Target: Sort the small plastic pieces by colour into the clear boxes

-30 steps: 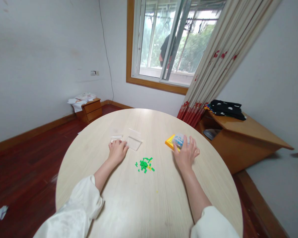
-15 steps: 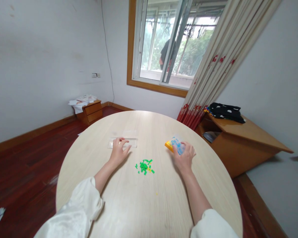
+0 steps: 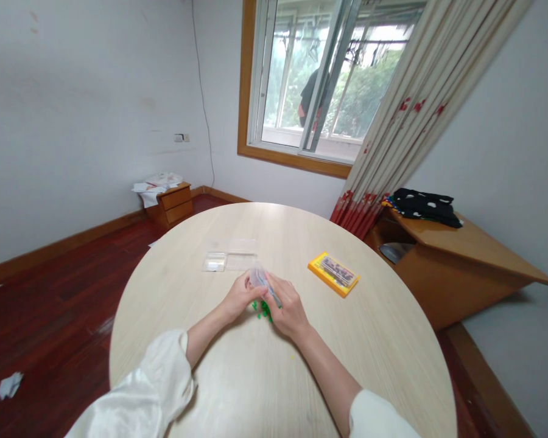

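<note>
Both hands meet near the middle of the round table (image 3: 237,371). Between them is a small translucent packet with blue print (image 3: 258,278), tilted. My left hand (image 3: 236,299) pinches its left side, and my right hand (image 3: 288,309) is closed around the right side. Just under the hands lies a pile of small green plastic pieces (image 3: 263,309), partly covered by them. To the right, a flat yellow box (image 3: 333,274) with a dark picture on top rests on the table. Clear plastic cases (image 3: 241,261) lie beyond my left hand.
A tiny yellow piece (image 3: 292,357) lies nearer me on the table. At the right stands a tilted wooden cabinet (image 3: 479,249) with black cloth (image 3: 424,207) on it. A small drawer unit (image 3: 178,207) bears papers at the far left. A person (image 3: 307,97) is outside the window.
My right hand has lifted the blue-printed packet off the yellow box and brought it left to the middle. My left hand has moved from the clear cases to the packet.
</note>
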The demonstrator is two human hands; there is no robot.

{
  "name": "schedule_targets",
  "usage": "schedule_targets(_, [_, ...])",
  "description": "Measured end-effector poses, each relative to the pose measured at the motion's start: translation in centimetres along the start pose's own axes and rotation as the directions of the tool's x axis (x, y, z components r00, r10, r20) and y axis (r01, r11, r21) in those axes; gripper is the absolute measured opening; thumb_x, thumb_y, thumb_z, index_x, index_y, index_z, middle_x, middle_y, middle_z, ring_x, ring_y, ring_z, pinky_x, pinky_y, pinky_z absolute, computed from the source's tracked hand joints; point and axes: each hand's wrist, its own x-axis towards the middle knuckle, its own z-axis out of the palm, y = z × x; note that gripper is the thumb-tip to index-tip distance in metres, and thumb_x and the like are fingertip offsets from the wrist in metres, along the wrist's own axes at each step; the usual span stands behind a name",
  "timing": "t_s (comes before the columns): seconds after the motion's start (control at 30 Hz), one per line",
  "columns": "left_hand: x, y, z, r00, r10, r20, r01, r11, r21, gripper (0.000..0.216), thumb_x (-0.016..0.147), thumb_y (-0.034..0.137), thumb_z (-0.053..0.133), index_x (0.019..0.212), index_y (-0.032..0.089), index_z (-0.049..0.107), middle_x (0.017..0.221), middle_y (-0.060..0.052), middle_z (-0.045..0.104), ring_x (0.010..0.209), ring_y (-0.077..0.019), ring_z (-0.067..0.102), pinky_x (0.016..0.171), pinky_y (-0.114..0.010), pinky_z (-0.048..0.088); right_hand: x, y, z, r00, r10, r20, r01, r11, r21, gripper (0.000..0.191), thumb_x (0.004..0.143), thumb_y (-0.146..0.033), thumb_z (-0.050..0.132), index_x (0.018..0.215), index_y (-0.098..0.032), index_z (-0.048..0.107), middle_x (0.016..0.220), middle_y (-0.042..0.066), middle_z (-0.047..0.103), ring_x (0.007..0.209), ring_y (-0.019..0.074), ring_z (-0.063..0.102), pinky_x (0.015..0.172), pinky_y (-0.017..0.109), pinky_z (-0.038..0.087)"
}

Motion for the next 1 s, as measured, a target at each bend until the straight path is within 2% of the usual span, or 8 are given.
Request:
schedule_targets(0.1, [-0.1,0.2,-0.1,1.0,0.002,-0.014,-0.001,0.999,0.048,0.051,0.056,0.044,0.08,0.087,0.012,0.056,0.075,-0.001,0.061,0.069,-0.0129,0.055,0.065,-0.024,0.044,0.1,0.2,-0.3,0.999,-0.038,-0.006,0.038,0.999,0.031,0.04,0.093,-0.028,0.04,0.128,-0.015,0.051,0.116,0.015,0.065,0.106,0.0221,0.061,0.086,0.039,0.051])
schedule_targets(0.3, [-0.3,0.6,-0.3,0.999,-0.024,0.032,0.021,0.997,0.079,0.052,0.061,0.047,0.075,0.096,0.012,0.06,0.092,-0.009,0.067,0.089,-0.0235,0.061,0.083,-0.035,0.045,0.1,0.1,-1.2,0.97,0.223,-0.097,-0.206,0.965,0.16,0.037,0.095,-0.029,0.031,0.098,-0.017,0.067,0.086,0.008,0.072,0.08,0.0176,0.068,0.072,0.03,0.054])
schedule_targets(0.43, [-0.2,1.1,-0.5,0.996,-0.021,0.087,0.014,0.997,0.08,0.071,0.055,0.041,0.08,0.116,0.013,0.057,0.109,-0.015,0.064,0.105,-0.0272,0.057,0.093,-0.04,0.042,0.1,0.3,-1.3,0.938,0.329,-0.109,-0.302,0.931,0.206,0.035,0.094,-0.034,0.031,0.104,-0.019,0.061,0.091,0.007,0.071,0.085,0.0175,0.067,0.076,0.032,0.053])
schedule_targets(0.53, [-0.3,1.6,-0.5,0.993,0.002,0.117,-0.025,0.981,0.192,0.085,0.054,0.031,0.081,0.131,0.015,0.048,0.114,-0.014,0.06,0.109,-0.0264,0.054,0.095,-0.039,0.04,0.2,0.9,-1.1,0.886,0.422,-0.19,-0.377,0.896,0.235,0.034,0.094,-0.036,0.03,0.103,-0.019,0.058,0.089,0.007,0.069,0.087,0.0181,0.065,0.08,0.034,0.051])
schedule_targets(0.67, [-1.1,2.2,0.0,0.962,0.034,0.27,-0.167,0.857,0.488,0.084,0.056,0.025,0.08,0.133,0.022,0.047,0.122,-0.012,0.053,0.105,-0.0241,0.053,0.094,-0.041,0.042,-0.1,2.3,-0.4,0.806,0.553,-0.213,-0.483,0.821,0.304,0.034,0.092,-0.038,0.031,0.101,-0.017,0.056,0.095,0.009,0.066,0.093,0.0194,0.061,0.084,0.036,0.047])
schedule_targets(0.8, [-1.7,2.3,0.6,0.905,0.043,0.424,-0.314,0.74,0.595,0.079,0.058,0.025,0.079,0.131,0.022,0.05,0.125,-0.013,0.048,0.117,-0.0258,0.046,0.1,-0.041,0.038,-0.7,3.5,0.5,0.754,0.647,-0.114,-0.555,0.72,0.416,0.038,0.088,-0.04,0.038,0.11,-0.014,0.055,0.1,0.012,0.066,0.093,0.0201,0.062,0.084,0.037,0.048])
schedule_targets(0.93, [-1.7,2.3,0.7,0.908,0.039,0.417,-0.313,0.726,0.613,0.074,0.061,0.027,0.078,0.129,0.021,0.052,0.123,-0.012,0.048,0.116,-0.0254,0.046,0.099,-0.039,0.04,-0.8,3.7,1.0,0.733,0.678,-0.057,-0.589,0.674,0.446,0.04,0.087,-0.041,0.038,0.112,-0.014,0.055,0.1,0.012,0.066,0.091,0.0202,0.062,0.083,0.037,0.047])
schedule_targets(1.0, [-1.6,2.3,0.7,0.932,0.08,0.352,-0.291,0.743,0.602,0.07,0.06,0.027,0.078,0.126,0.02,0.053,0.12,-0.012,0.05,0.11,-0.0244,0.05,0.095,-0.038,0.042,-0.5,3.5,0.8,0.736,0.673,-0.074,-0.587,0.689,0.426,0.042,0.089,-0.041,0.036,0.116,-0.015,0.054,0.103,0.012,0.065,0.094,0.0201,0.06,0.086,0.038,0.045])
